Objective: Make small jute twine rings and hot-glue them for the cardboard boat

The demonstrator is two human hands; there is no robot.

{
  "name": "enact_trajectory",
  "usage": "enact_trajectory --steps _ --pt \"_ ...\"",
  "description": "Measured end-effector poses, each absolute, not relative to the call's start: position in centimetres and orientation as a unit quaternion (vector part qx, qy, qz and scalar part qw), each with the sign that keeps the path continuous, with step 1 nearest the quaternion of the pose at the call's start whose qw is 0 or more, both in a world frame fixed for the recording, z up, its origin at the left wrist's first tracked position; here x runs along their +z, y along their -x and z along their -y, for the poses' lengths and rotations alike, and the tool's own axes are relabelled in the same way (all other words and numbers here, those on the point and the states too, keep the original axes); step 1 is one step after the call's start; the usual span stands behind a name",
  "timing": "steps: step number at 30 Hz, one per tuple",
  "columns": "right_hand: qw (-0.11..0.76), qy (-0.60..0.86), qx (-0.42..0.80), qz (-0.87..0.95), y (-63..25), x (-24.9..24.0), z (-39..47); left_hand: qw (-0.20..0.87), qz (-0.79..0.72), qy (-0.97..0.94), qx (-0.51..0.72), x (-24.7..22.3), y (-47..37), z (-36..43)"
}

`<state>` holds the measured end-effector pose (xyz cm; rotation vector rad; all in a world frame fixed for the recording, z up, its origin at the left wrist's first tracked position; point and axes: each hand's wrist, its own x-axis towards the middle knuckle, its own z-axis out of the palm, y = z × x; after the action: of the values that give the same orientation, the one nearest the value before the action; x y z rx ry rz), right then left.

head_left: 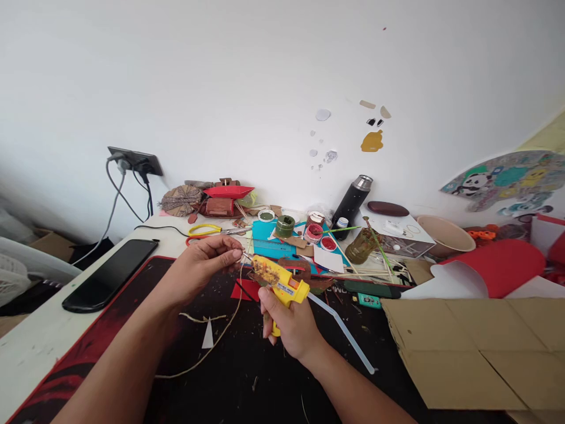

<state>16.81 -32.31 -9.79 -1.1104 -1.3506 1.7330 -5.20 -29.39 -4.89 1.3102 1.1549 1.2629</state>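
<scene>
Head view: "Where's the yellow glue gun (pixel 270 272)?"

"In the right hand (pixel 289 324), fingers curled round it. Left hand (pixel 205 262) pinches what looks like string (pixel 226 328) near its tip. Gluing, I guess; next needs holding still."

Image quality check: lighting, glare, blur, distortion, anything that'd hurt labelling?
Head view: soft, fairly even light on the wall; bright reflections on the flask's steel cap; fine detail gets lost in the dark mat; no obvious motion blur on the left hand or right hand; print on the glue gun too small to read; wide-angle stretching toward the edges.
</scene>
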Motion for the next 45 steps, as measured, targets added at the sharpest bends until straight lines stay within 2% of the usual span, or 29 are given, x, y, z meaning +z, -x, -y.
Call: enact_trajectory --steps 45 --pt "0.341 0.423 0.651 0.531 -16.83 -9.63 32.57 0.464 -0.473 -0.543 0.516 -5.13 5.53 29.54"
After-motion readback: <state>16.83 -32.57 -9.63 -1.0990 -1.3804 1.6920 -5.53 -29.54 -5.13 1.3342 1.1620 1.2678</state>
